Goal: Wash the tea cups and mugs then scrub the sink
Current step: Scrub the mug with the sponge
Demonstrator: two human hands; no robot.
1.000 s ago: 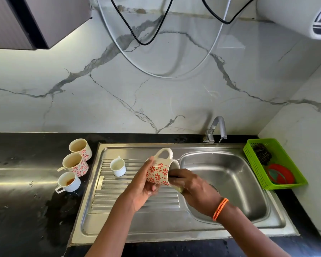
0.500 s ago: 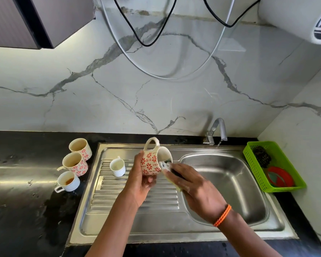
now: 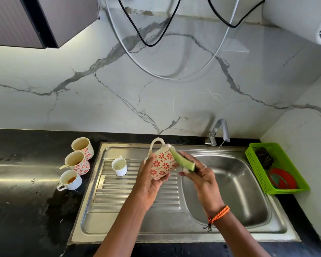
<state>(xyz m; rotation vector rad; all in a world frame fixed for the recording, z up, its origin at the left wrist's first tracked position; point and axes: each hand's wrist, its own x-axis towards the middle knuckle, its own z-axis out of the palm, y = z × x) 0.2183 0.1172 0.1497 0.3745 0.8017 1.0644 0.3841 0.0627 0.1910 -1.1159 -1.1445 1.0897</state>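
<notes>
Our left hand gripped a white ceramic mug with red flowers above the steel sink's draining board, tipped on its side, mouth facing right toward our right hand, which pinched a green sponge against its rim.

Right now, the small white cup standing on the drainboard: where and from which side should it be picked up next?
Probably by its body, from above and the front. The small white cup stands upright on the drainboard, its little handle pointing away toward the wall. Both the left hand and right hand are busy.
</notes>
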